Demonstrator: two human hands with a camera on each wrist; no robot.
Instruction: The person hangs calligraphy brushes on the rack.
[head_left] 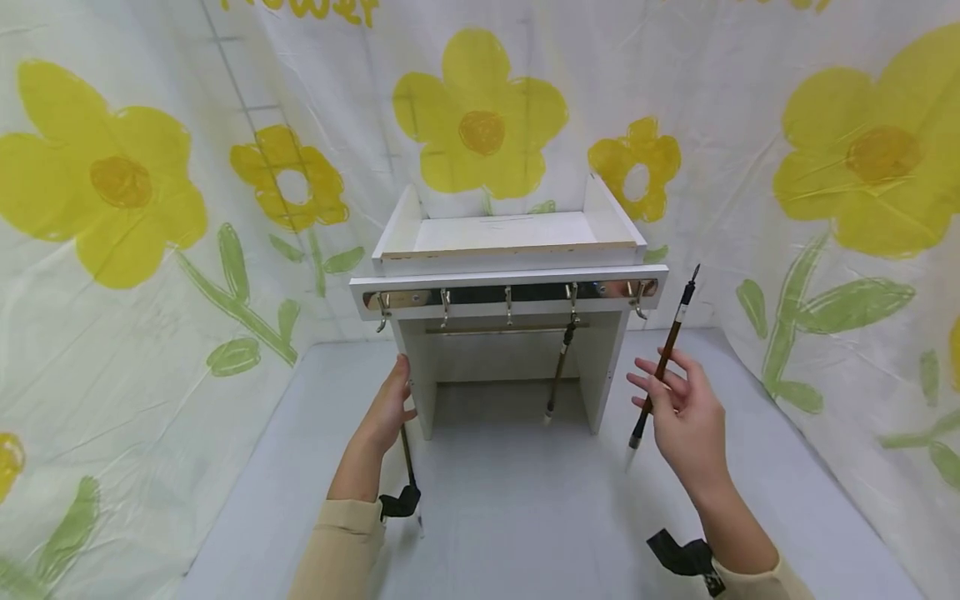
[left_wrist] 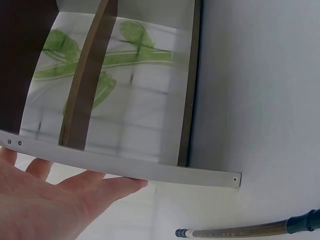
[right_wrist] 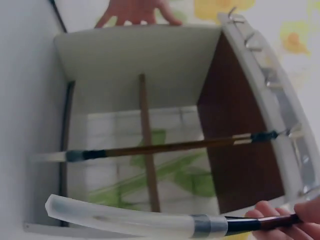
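Note:
My right hand (head_left: 686, 417) pinches a calligraphy brush (head_left: 670, 346) between thumb and fingers, right of a white wooden rack (head_left: 510, 283). This brush slants, with its translucent-capped tip (right_wrist: 125, 217) downward. My left hand (head_left: 386, 408) rests against the rack's left side panel (left_wrist: 120, 165), its fingers extended along the outside. A second brush (head_left: 559, 375) hangs tip down from the rack's fourth hook (head_left: 572, 302) from the left. Below my left hand is a third brush (head_left: 408, 458); its upper end is hidden behind the hand in the head view.
Several metal hooks line the rack's front rail, including a left one (head_left: 382, 311) and a right one (head_left: 639, 298). A thin crossbar (head_left: 502, 330) spans the rack's sides. A grey-white table (head_left: 510, 517) lies beneath, and a flower-painted curtain (head_left: 360, 150) surrounds it.

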